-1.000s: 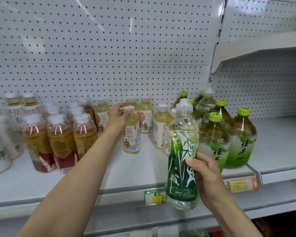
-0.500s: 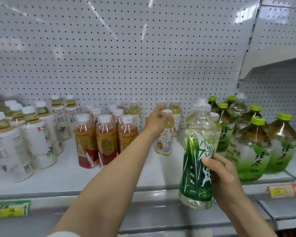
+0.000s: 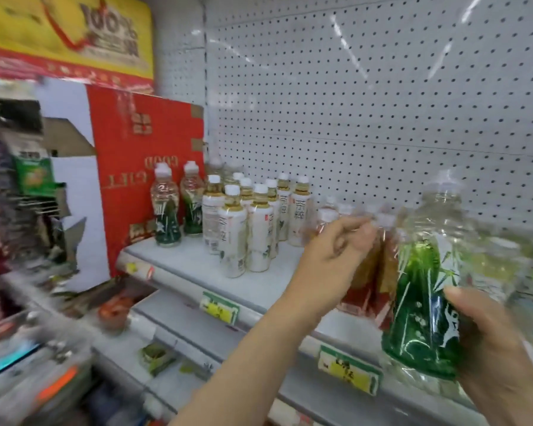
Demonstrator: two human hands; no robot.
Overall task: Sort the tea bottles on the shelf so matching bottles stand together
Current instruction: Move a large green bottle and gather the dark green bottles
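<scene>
Two hands: right hand (image 3: 502, 348) fingers wrap green bottle (image 3: 425, 309); left hand (image 3: 330, 259) loosely curled, empty.

Retail shop, drinks aisle. Evidence: a white perforated metal back panel (image 3: 366, 96) fills the 12 to 2 o'clock area above a grey metal display shelf (image 3: 179, 262). Yellow-and-green paper price tags (image 3: 219, 307) are fixed to the shelf's front edge at 6 o'clock. Identical white-capped plastic tea bottles (image 3: 246, 222) stand in grouped rows at centre. A yellow-and-red promotional sign (image 3: 71, 35) hangs at 10 o'clock above a red printed cardboard carton (image 3: 148, 167). Blurred packaged goods occupy 9 o'clock.
</scene>
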